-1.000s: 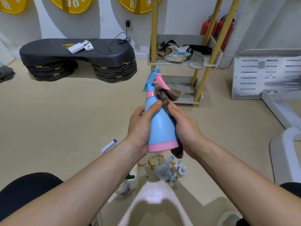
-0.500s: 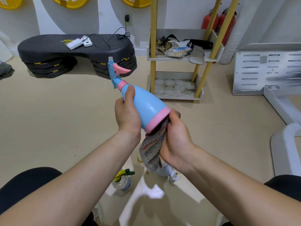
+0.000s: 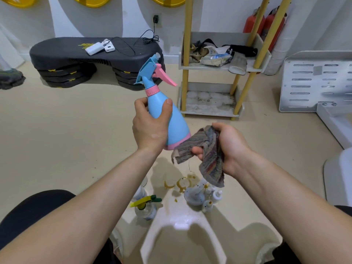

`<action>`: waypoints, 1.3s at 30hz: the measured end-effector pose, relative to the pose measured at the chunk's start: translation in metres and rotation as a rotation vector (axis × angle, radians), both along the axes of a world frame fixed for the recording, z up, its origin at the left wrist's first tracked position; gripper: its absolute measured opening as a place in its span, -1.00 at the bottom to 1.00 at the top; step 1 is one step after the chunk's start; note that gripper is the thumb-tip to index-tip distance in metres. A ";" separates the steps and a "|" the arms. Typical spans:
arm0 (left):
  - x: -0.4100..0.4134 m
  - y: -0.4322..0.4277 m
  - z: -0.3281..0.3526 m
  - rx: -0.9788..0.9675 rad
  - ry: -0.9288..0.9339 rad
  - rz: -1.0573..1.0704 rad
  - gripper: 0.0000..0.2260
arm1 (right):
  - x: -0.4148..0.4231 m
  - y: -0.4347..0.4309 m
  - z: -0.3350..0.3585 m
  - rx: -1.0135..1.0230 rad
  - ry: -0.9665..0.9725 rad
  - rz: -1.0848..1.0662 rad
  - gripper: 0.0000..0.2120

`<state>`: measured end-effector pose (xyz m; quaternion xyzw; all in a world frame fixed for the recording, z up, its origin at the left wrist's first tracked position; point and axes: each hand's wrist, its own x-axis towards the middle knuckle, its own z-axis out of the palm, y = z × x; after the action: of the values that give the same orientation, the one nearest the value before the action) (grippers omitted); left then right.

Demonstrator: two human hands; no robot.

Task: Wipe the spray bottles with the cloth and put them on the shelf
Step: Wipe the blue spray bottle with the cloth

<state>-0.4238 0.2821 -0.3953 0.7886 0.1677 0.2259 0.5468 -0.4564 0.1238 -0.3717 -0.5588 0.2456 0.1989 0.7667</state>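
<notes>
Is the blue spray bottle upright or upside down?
Nearly upright: the bottle leans slightly, spray head up, pink base down, in the left hand.

We could read no text for certain. The yellow discs (image 3: 167, 1) on the wall carried white lettering, but the top edge of the view cut it off. A small yellow mark (image 3: 83, 45) lay on top of the black step platform (image 3: 62, 54), near its back edge, too small for us to make out. The crumpled packet (image 3: 217, 58) on the upper level of the shelf (image 3: 209, 68) bore blue print, which was too blurred to read.
</notes>
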 end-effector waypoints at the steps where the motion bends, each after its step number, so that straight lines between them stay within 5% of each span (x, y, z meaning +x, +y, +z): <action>1: 0.000 0.001 0.000 -0.024 0.014 -0.023 -0.67 | 0.002 -0.002 -0.003 -0.054 -0.021 -0.017 -0.70; 5: -0.007 -0.003 0.000 -0.171 0.052 -0.130 -0.63 | -0.003 0.006 -0.023 -0.112 0.038 0.139 -0.56; 9: -0.015 -0.003 0.006 -0.273 0.051 -0.227 -0.53 | -0.006 0.013 -0.029 0.144 0.069 0.219 -0.23; 16: -0.025 0.011 0.027 -0.405 0.098 -0.340 -0.74 | -0.005 0.008 -0.028 0.323 0.031 0.281 -0.23; 25: -0.028 0.048 0.050 -0.195 -0.035 -0.363 -0.87 | -0.005 0.004 -0.036 0.139 0.107 0.481 -0.30; 39: -0.029 0.060 0.055 -0.203 0.328 -0.425 -0.84 | -0.001 0.006 -0.065 -0.348 0.265 0.625 -0.45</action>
<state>-0.4525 0.3419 -0.3400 0.7732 0.1069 -0.0424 0.6236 -0.4571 0.1300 -0.4369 -0.6980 0.1904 0.4489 0.5245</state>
